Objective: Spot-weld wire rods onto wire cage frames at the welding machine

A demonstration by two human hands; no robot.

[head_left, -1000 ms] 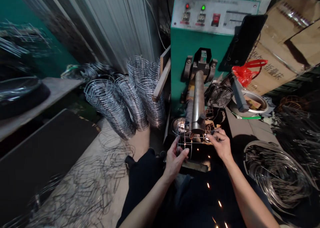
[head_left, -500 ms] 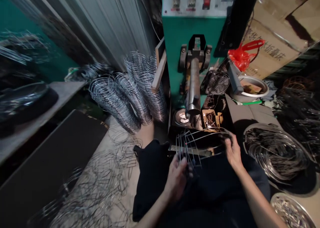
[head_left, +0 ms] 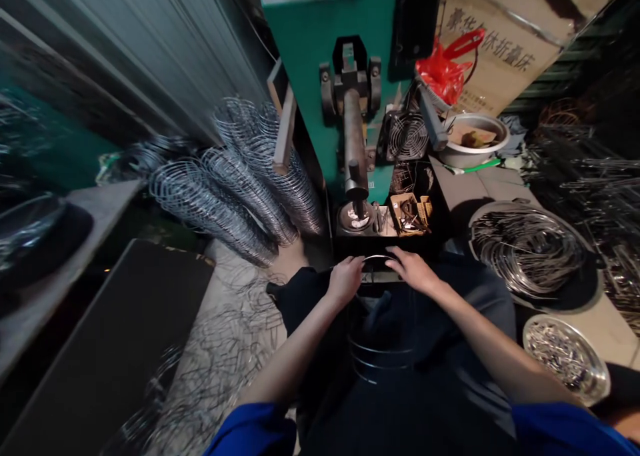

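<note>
At the far left I see a dark round object (head_left: 35,233) lying on a grey shelf (head_left: 105,203), blurred. Next to it, rows of stacked wire rings (head_left: 235,183) lean against the corrugated wall, and loose bent wires (head_left: 215,349) litter the floor below them.

In the middle, my left hand (head_left: 345,279) is curled over the left end of the wire frame (head_left: 377,309), fingers closed around its top ring. The frame sits on my lap, over the dark trousers, just in front of the green welding machine (head_left: 325,76); its curved lower wires show faintly between my forearms. The machine's steel arm (head_left: 354,143) points down towards me, its tip above a small round dish (head_left: 355,217), well clear of the frame. Beside that dish is an open box of small metal bits (head_left: 410,213).

My right hand (head_left: 415,269) lies on the right part of the same top ring, fingers bent down over the wire; how tightly it grips I cannot tell, since the fingertips are hidden behind the ring and the cloth.

Further right, a small fan (head_left: 407,136) stands beside the machine, with a red plastic bag (head_left: 443,69) above it and a white bowl (head_left: 475,139) next to it. A large pan of coiled wire (head_left: 530,249) rests on the table (head_left: 595,323), and near the right edge a shallow metal dish of small pieces (head_left: 565,356) sits just beside it.
</note>
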